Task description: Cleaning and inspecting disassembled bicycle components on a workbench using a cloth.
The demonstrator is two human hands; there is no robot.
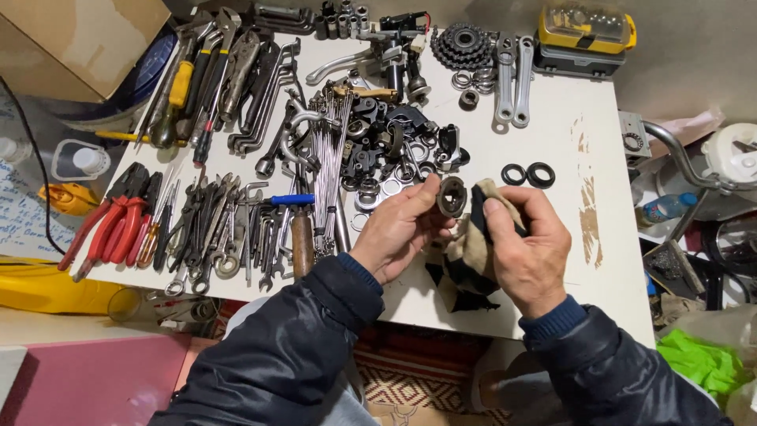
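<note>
Cleaning step in hand, by look of it. Left hand [398, 229] fingers pinch small round metal part [452, 196]. Right hand [527, 248] fingers press rag [471, 256] at part's 3 o'clock. Table [607, 150] underneath. Next likely needs part turned against rag, grip kept firm.

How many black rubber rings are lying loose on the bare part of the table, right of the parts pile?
2. The black rings lie side by side, touching, on the white table, just beyond the right hand. Others may be hidden in the parts pile.
</note>
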